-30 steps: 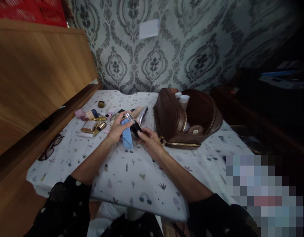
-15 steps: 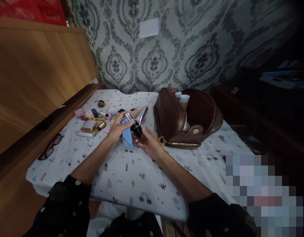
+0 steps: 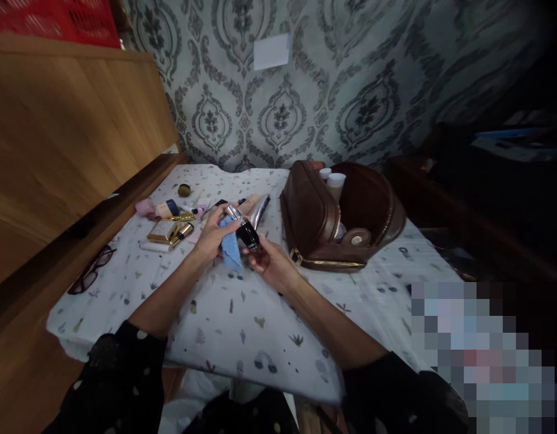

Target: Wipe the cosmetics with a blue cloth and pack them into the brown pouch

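Observation:
A small dark bottle (image 3: pixel 248 235) with a silver cap is tilted between my two hands, above the patterned cloth cover. My left hand (image 3: pixel 210 237) is closed on a light blue cloth (image 3: pixel 232 247) that hangs down beside the bottle, and its fingers and thumb also touch the bottle's silver top. Around the bottle's lower end, my right hand (image 3: pixel 276 262) has its thumb and fingers wrapped. Just behind the bottle lies a silvery tube (image 3: pixel 261 210), partly hidden by the hands.
A brown cosmetic bag (image 3: pixel 312 211) stands open at the right, holding white-capped bottles (image 3: pixel 336 182). Several cosmetics, among them a gold compact (image 3: pixel 161 230), lie to the left. Eyeglasses (image 3: pixel 91 270) rest near the left edge. A wooden cabinet (image 3: pixel 79 114) borders that side.
The dark bottle has turned about its length in my fingers: the pale lettering that faced me is out of sight now. Both hands stay almost in place.

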A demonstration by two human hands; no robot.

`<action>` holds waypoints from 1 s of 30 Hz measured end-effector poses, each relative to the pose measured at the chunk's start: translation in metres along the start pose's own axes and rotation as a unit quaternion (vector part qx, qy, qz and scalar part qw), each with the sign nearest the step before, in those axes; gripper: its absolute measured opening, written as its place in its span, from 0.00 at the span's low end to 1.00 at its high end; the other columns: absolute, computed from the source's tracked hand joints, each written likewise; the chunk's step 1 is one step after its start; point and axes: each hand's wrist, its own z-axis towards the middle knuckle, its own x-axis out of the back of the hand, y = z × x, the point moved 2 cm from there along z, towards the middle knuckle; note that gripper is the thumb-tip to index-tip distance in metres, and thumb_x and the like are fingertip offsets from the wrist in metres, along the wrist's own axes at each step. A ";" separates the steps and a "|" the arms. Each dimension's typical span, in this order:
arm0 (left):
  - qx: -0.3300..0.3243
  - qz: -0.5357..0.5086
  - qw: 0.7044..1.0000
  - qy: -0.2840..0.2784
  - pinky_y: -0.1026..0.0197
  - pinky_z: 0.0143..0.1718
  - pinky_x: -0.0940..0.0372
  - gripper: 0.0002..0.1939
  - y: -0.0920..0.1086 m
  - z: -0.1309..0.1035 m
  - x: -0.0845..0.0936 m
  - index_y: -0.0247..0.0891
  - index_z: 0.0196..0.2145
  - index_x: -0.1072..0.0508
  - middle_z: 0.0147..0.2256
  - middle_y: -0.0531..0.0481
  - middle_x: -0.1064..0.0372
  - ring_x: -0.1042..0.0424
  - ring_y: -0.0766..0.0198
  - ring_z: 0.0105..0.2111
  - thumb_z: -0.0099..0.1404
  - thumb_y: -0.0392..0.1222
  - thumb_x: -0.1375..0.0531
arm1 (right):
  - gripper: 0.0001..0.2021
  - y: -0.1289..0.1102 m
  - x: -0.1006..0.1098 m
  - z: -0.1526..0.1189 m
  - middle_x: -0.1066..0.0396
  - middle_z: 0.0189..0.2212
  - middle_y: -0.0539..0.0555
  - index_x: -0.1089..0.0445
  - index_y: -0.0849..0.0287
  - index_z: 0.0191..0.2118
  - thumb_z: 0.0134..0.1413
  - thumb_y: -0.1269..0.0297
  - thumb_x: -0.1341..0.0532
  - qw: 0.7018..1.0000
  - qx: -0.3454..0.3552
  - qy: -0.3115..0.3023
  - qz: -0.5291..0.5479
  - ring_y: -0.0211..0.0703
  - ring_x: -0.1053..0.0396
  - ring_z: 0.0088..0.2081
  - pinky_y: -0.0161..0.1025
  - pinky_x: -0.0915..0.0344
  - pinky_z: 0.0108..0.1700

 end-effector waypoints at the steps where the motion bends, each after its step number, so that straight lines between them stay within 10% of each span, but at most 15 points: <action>1: 0.001 -0.001 1.000 0.004 0.62 0.32 0.29 0.34 0.000 0.000 0.000 0.42 0.51 0.34 0.35 0.51 0.22 0.23 0.60 0.33 0.48 0.46 0.27 | 0.25 0.000 -0.001 -0.001 0.26 0.27 0.48 0.32 0.57 0.36 0.34 0.53 0.23 1.000 0.012 0.005 0.003 0.31 0.38 0.20 0.29 0.50 0.20; 20: -0.013 0.032 0.999 0.005 0.63 0.27 0.32 0.31 -0.001 0.000 0.003 0.42 0.52 0.31 0.32 0.52 0.26 0.27 0.64 0.25 0.52 0.50 0.29 | 0.25 0.001 -0.006 -0.007 0.29 0.23 0.48 0.31 0.59 0.33 0.39 0.42 0.28 0.997 0.011 -0.027 -0.072 0.31 0.39 0.18 0.30 0.48 0.19; 30: -0.190 0.268 0.940 0.087 0.64 0.38 0.40 0.12 0.006 0.000 0.007 0.41 0.40 0.27 0.33 0.54 0.32 0.34 0.63 0.33 0.62 0.50 0.37 | 0.29 0.008 -0.011 -0.006 0.34 0.17 0.47 0.37 0.58 0.26 0.38 0.35 0.32 0.994 -0.024 -0.042 -0.099 0.29 0.46 0.14 0.31 0.59 0.17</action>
